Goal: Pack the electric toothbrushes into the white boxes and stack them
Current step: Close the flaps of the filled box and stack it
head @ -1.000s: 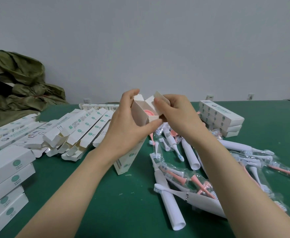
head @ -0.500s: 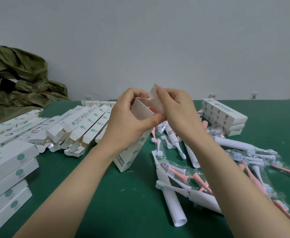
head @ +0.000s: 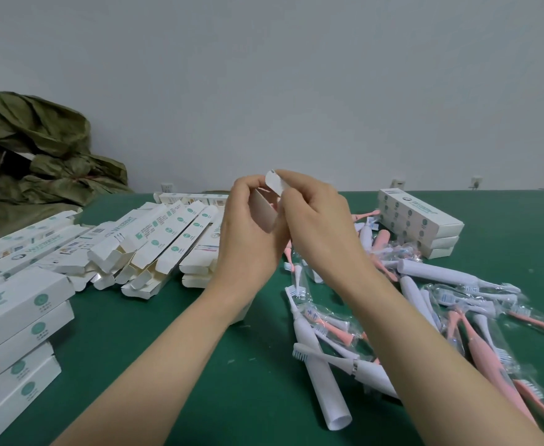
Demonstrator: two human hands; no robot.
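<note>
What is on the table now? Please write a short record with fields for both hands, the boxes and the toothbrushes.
left hand grip: holds the tall white cardboard box upright
right hand grip: pinches the box's white top flap
open boxes: row of open-ended white cartons, lying left of the hands
closed boxes: stack at near left; stack at far right
toothbrushes: loose pile of white and pink electric toothbrushes, right of the hands
surface: green table cover
</note>
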